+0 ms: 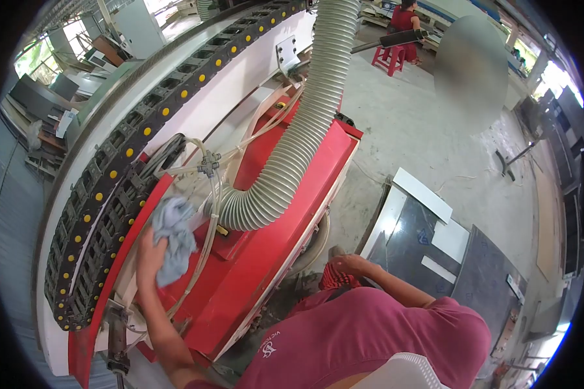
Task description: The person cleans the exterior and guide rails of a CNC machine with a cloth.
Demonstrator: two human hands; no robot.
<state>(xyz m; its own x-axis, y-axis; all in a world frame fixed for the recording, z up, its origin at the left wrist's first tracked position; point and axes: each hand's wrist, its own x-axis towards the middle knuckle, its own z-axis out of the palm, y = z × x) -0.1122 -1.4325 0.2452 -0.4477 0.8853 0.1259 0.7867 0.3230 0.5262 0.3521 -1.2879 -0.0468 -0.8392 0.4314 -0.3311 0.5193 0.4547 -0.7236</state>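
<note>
So from the head cam, we've got our left hand (150, 254) bunched around a grey rag (173, 238), pressing it onto the red machine housing (253, 259) right where the clear tubing (209, 214) loops down. The rag sticks up and a bit right from the grip, long axis roughly vertical, top end nearly touching the black cable chain (104, 214) on its left. Just to its right sits the big ribbed dust hose (298, 129), curving into the housing, so that plus the tubing crowds the rag's right side. Our right hand (344, 267) is well apart, lower right, resting near a red-striped thing we can't make out; can't tell whether its grip is closed or loose. Dark panels (428, 240) lie on the floor (409, 129) beyond, and another person sits on a red stool (390, 58) far off
</note>
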